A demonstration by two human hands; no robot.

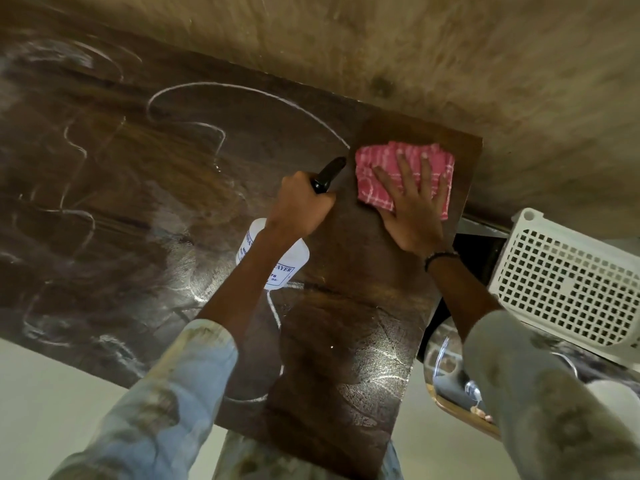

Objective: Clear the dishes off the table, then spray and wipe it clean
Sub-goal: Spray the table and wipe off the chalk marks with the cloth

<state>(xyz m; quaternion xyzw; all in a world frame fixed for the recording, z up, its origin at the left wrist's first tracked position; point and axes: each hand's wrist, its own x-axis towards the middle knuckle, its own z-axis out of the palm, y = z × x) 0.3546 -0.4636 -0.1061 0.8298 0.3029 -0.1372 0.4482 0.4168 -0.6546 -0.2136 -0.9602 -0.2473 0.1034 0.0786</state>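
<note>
The dark wooden table (156, 188) fills most of the head view, streaked with white curling lines and wet smears. My left hand (299, 204) grips a white spray bottle (294, 261) by its black trigger head, nozzle pointing toward the far right corner. My right hand (414, 202) presses flat with spread fingers on a folded pink checked cloth (377, 168) lying at the table's far right corner. The strip of tabletop around the cloth looks darker and free of white lines.
A white perforated plastic basket (568, 278) stands just off the table's right edge. Below it a wooden tray (460, 412) holds glassware and dishes, partly hidden by my right sleeve. Pale floor lies beyond the table's far and near edges.
</note>
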